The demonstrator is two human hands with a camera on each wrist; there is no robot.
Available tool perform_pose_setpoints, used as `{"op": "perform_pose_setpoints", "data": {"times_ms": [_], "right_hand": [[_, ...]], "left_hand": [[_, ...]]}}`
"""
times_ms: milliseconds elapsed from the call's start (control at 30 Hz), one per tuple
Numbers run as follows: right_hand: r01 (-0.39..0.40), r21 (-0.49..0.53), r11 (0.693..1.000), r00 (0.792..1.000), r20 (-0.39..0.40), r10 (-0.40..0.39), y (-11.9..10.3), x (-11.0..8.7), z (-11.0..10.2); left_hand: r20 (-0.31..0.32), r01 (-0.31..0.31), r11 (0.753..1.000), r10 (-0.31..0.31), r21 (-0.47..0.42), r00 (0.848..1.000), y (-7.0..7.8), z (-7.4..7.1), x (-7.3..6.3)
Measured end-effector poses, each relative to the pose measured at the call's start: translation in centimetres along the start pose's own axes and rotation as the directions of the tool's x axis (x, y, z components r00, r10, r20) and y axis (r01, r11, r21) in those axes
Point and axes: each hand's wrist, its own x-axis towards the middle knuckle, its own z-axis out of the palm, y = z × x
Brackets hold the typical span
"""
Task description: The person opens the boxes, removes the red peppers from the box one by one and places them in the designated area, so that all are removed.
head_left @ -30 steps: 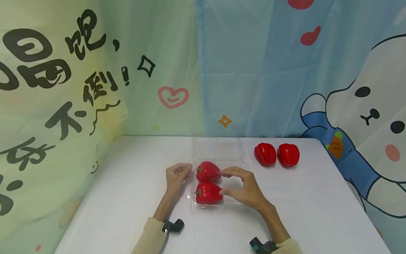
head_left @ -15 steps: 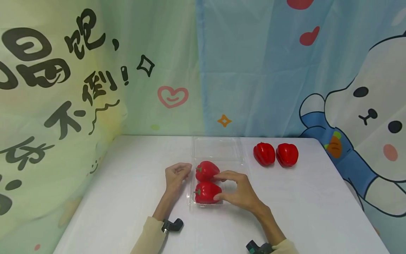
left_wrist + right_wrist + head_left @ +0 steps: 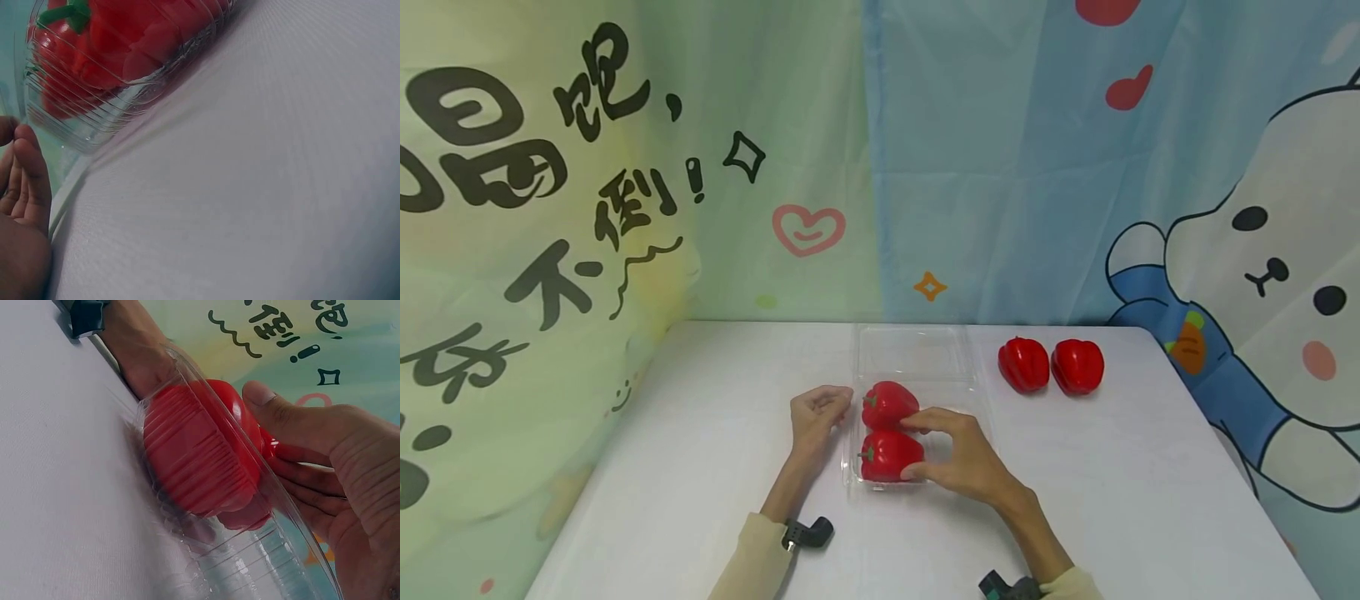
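In the head view, two red bell peppers with green stems lie in the left part of a clear plastic clamshell box (image 3: 250,559). My right hand (image 3: 967,458) reaches into the box from the right and grips the near bell pepper (image 3: 889,457), thumb on its near side, fingers between it and the far bell pepper (image 3: 887,403). Beside the box's left edge is my left hand (image 3: 812,417), its thumb and index finger pinching the box's rim. In the left wrist view, those fingertips (image 3: 25,132) meet right at the rim.
Two more red bell peppers, one (image 3: 1024,364) beside the other (image 3: 1078,367), sit at the back right of the white table (image 3: 700,467). The box's clear lid (image 3: 912,354) lies folded back toward a printed curtain (image 3: 985,208).
My right hand has moved left and slightly down, closing its thumb and fingers around the near bell pepper. My left hand has stayed at the box's edge.
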Motion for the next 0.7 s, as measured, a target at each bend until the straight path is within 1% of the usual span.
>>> {"op": "perform_pose_setpoints", "data": {"times_ms": [233,400,567,700], "right_hand": [[-0.004,-0.011,1.0,0.999,0.034,0.004,-0.17,0.1,0.32],[-0.006,-0.061,0.998,0.998,0.064,0.009,-0.07,0.23,0.55],[-0.024,-0.084,0.996,0.996,0.081,0.031,-0.19,0.29,0.67],[-0.022,-0.093,0.995,0.996,0.082,0.03,-0.31,0.33,0.75]], "left_hand": [[0.008,-0.005,1.0,0.005,0.001,1.0,-0.1,-0.05,0.06],[0.013,-0.015,1.0,0.015,0.015,1.0,-0.12,-0.11,0.08],[0.013,-0.014,1.0,0.014,-0.003,1.0,-0.15,-0.13,0.12],[0.011,-0.007,1.0,0.007,-0.015,1.0,-0.11,-0.13,0.17]]}}
